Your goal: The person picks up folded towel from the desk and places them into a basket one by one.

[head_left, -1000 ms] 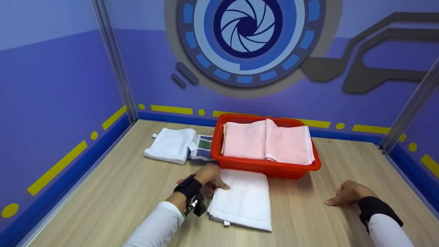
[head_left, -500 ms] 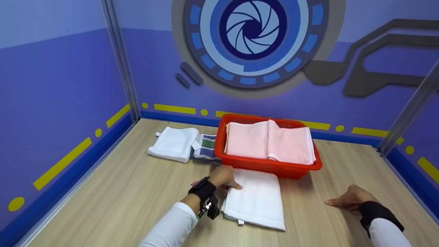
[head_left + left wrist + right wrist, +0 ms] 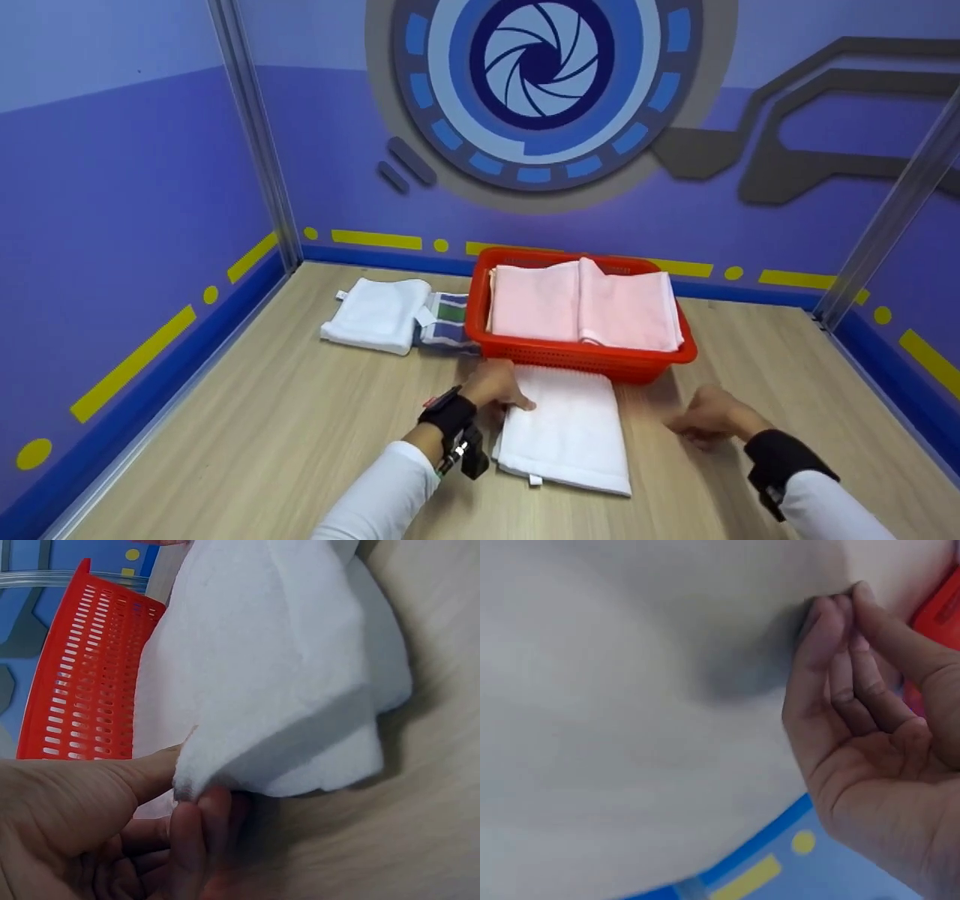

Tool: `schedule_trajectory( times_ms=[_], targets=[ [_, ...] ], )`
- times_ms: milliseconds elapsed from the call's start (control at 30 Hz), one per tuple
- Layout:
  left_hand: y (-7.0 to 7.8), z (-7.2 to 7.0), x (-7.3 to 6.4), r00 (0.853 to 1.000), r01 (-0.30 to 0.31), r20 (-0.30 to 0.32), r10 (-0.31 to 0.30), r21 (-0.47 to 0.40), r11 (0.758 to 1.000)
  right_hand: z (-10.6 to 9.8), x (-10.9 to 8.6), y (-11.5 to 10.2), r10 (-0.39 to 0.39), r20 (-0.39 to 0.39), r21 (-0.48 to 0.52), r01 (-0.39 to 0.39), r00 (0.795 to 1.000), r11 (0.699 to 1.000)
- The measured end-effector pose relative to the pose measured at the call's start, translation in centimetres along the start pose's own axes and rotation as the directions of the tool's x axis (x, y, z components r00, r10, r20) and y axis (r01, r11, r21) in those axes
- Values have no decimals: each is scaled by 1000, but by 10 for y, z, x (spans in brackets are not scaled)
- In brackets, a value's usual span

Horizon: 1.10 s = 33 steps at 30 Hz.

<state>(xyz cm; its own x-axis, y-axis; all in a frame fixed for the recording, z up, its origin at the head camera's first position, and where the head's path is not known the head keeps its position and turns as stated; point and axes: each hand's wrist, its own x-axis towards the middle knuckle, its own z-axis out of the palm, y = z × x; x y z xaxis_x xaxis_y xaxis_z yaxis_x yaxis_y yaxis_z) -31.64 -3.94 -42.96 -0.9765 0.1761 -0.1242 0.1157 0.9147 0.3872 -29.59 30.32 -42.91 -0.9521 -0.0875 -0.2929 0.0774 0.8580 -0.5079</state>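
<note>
A folded white towel (image 3: 566,435) with a small tag lies on the table in front of the red basket (image 3: 570,361). My left hand (image 3: 495,386) pinches its left edge between thumb and fingers; in the left wrist view that towel edge is raised a little, with the thumb (image 3: 154,772) on top. To the right of the towel, my right hand (image 3: 709,416) is just above the table, apart from the cloth. In the right wrist view its fingers (image 3: 817,682) are loosely bent, the thumb near the index fingertip, and nothing is between them.
Folded pink towels (image 3: 536,304) fill the basket. Left of it lie another folded white towel (image 3: 379,315) and a striped towel (image 3: 450,315), partly hidden by the basket. Purple-blue walls (image 3: 135,225) enclose the table (image 3: 262,435) at the back and both sides.
My left hand has shifted the white towel to the right along the basket's front. My right hand, at first farther right, has come left, closer to the towel.
</note>
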Motion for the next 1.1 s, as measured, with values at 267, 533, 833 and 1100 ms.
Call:
schedule_trajectory(
  times_ms=[267,533,833,1100],
  targets=[
    [6,9,-3,992,57,-108,-60,-29,998,47,-1,-57,-141,-28,26,142,990,990],
    [11,22,-11,941,-22,-339,0,-61,998,67,1,-82,-131,-142,-77,121,981,990],
    [3,18,-21,991,117,37,-131,-721,683,64,-10,-71,-130,-70,215,142,989,966],
    [-10,8,-31,961,275,234,-145,-776,568,61,-22,-63,-168,163,584,42,972,811]
  ],
)
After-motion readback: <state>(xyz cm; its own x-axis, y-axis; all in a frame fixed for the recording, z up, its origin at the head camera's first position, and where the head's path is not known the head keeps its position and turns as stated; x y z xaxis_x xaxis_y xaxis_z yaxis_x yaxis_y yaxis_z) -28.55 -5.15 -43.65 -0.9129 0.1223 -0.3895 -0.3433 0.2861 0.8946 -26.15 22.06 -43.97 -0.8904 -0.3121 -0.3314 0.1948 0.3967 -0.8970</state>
